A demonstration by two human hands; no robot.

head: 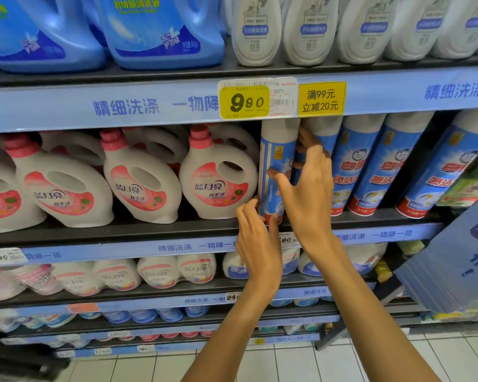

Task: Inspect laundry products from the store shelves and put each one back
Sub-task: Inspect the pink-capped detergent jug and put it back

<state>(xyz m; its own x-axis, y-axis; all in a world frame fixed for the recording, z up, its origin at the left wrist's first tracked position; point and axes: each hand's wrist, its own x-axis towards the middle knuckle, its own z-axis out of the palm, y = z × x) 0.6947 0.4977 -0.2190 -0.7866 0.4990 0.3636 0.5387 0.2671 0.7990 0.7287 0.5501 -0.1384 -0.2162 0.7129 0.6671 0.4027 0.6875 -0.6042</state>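
Your target, the tall blue-and-white spray can w/ white cap [277,166], stands upright on the dark middle shelf [122,230], leftmost of the can row, just beside the white jug w/ pink cap and label [218,183] at its 9 o'clock.

Your left hand [255,238] is at the can's base, 6 o'clock: thumb and fingers curled loosely round the bottom, touching it, a light pinch and not a full wrap.

Your right hand [307,188] is half open at the can's 3 o'clock, thumb across the front, fingers reaching behind btwn it and the next blue spray can [351,166]. Can't tell how firmly it grips.

Handling, prob.: rigid metal, lightish, smooth glossy wrap so slippery. It's tall and narrow and tips easily. Take it mid-body w/ a full wrap, support the base, and avoid the cap since it may pop off.
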